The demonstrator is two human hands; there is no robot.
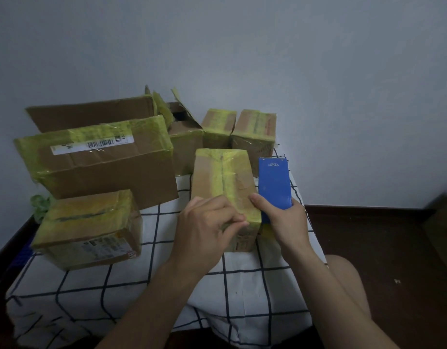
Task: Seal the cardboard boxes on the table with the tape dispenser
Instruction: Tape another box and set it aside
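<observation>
Cardboard, stiff but light: we judge the small box (204,180), mid-table on the checked cloth (242,285), will slide unless braced at its near edge. Our left hand (209,222) pinches the yellow tape (228,182) there; our right hand (285,217) grips the blue tape dispenser (274,182) just beside it.

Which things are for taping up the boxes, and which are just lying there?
For the job:
- middle box, pinched at its near edge by the left hand
- blue tape dispenser, held by the right hand
- open box at the back
- big taped box

Just lying about:
- green crumpled thing at the table's left edge
- checked cloth under the boxes
</observation>
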